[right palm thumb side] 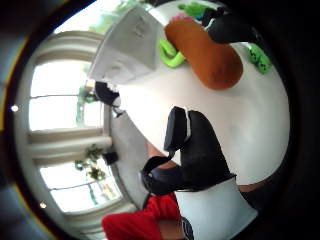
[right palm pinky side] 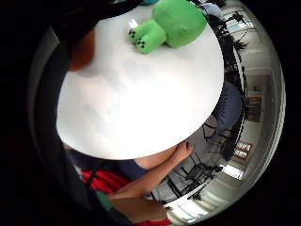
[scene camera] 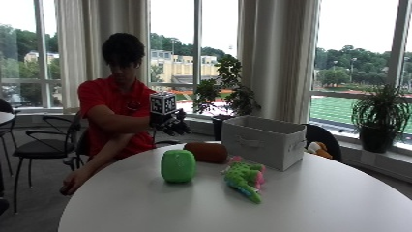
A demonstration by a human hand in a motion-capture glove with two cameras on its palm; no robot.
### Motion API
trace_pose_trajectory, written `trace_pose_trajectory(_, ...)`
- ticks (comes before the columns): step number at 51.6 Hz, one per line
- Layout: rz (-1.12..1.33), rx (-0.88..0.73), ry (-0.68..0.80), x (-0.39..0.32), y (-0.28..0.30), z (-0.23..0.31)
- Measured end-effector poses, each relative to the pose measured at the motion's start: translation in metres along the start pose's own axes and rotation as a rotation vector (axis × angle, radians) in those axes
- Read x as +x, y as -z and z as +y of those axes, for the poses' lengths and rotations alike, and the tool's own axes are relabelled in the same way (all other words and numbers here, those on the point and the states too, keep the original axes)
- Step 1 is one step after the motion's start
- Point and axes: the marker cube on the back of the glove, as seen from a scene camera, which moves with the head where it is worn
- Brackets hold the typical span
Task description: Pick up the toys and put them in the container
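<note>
Above the table's (scene camera: 128, 203) far edge, the gloved right hand (scene camera: 170, 123) hovers with fingers loosely spread, holding nothing. It should descend straight onto the brown plush (scene camera: 206, 152) beside the white container (scene camera: 264, 141), wrapping its middle.

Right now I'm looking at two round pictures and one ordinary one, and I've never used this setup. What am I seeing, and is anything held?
There is no machine: a person at a round white table works with a black-gloved right hand. The ordinary picture is from a camera across the table. The two round ones come from cameras on that hand's palm, one by the thumb, one by the little finger.

On the table lie a green block-shaped plush, a brown plush, a green and pink plush creature and a white fabric container.

The gloved hand is raised above the table near the brown plush and holds nothing. The bare hand hangs beside the table edge.
</note>
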Motion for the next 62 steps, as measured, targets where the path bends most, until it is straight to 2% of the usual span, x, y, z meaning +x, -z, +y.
trace_pose_trajectory(14, 0.022, -0.001, 0.024, 0.002, -0.002, 0.003)
trace_pose_trajectory(33, 0.014, -0.001, -0.018, 0.015, -0.001, 0.000)
trace_pose_trajectory(50, 0.022, 0.008, -0.005, 0.014, 0.008, -0.045)
trace_pose_trajectory(62, 0.003, -0.014, 0.031, -0.028, -0.024, -0.079)
